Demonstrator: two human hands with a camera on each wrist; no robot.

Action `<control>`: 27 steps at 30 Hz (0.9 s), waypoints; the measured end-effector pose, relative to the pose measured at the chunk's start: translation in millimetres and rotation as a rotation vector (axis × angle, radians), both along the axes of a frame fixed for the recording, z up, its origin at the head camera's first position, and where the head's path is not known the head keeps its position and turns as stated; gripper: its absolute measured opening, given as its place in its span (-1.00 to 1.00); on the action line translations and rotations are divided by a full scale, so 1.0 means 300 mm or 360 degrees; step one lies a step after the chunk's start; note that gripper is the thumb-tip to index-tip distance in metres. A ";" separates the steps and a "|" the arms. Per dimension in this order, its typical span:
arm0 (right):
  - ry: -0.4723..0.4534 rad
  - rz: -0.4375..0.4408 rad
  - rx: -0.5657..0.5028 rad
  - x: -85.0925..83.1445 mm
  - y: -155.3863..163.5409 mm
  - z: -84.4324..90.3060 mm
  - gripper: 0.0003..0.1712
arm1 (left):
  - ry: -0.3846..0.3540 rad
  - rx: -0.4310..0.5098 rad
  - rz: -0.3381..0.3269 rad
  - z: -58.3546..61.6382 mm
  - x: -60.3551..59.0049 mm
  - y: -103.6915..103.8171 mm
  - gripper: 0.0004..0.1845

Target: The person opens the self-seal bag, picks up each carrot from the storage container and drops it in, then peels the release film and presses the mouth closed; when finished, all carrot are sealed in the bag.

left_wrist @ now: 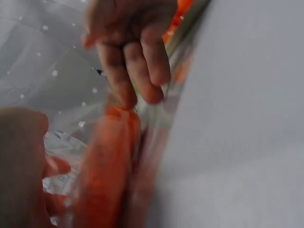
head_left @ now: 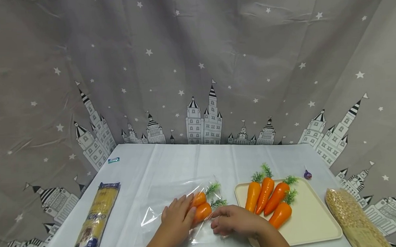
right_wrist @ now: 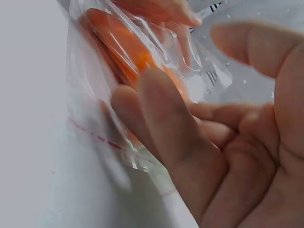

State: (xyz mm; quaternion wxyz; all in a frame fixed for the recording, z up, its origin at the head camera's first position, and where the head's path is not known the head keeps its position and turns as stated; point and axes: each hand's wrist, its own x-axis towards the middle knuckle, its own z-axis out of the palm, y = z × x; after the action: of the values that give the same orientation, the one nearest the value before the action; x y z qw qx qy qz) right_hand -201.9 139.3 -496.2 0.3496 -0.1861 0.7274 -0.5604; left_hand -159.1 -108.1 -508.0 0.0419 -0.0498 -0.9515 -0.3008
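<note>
Two orange carrots (head_left: 202, 212) with green tops lie in a clear plastic bag (head_left: 154, 197) at the table's front middle. My left hand (head_left: 177, 216) rests on the bag from the left, its fingers extended over the carrots. In the left wrist view, a blurred carrot (left_wrist: 105, 166) shows through the plastic beside that hand's fingers. My right hand (head_left: 232, 221) is at the bag's right end, near the carrot tops, with loosely bent fingers. The right wrist view shows the right hand (right_wrist: 223, 142) holding nothing, its fingertips close by the bag (right_wrist: 90, 95).
Several carrots (head_left: 266, 195) lie on a cream tray (head_left: 312, 221) to the right. Beyond it are a small purple-wrapped item (head_left: 307, 175) and a bag of pale grains (head_left: 352, 216). A spaghetti pack (head_left: 98, 218) lies left, a small green-blue packet (head_left: 113, 160) behind it.
</note>
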 end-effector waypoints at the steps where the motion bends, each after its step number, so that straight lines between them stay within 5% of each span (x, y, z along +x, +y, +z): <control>1: 0.0000 -0.0076 0.0007 0.002 -0.004 -0.005 -0.63 | 0.0006 0.0008 0.0006 0.004 0.001 0.002 -0.46; 7: -0.0059 -0.0491 -0.0043 0.014 -0.037 -0.037 -0.67 | -0.0034 0.0011 0.0089 0.026 0.011 0.013 -0.43; 11: 0.0066 -0.0668 0.0011 0.011 -0.058 -0.051 -0.67 | -0.0106 0.0009 0.0137 0.050 0.016 0.016 -0.37; 18: 0.0270 -0.0816 0.0196 0.002 -0.067 -0.058 -0.67 | -0.0255 0.0154 0.0281 0.087 0.010 0.009 -0.37; 24: 0.0204 -0.0935 0.0052 -0.006 -0.075 -0.069 -0.66 | -0.0253 0.0169 0.0414 0.081 -0.039 -0.036 -0.41; 27: 0.0173 -0.1009 -0.0032 -0.008 -0.078 -0.073 -0.65 | -0.0320 0.0311 0.0437 0.070 -0.078 -0.066 -0.39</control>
State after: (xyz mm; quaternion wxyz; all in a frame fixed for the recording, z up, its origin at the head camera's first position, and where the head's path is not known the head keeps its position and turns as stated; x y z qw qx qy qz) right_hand -204.4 116.0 -518.2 0.1162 0.0166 0.7612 -0.6378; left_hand -182.5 -127.9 -487.1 -0.0083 0.1151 -0.9150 -0.3866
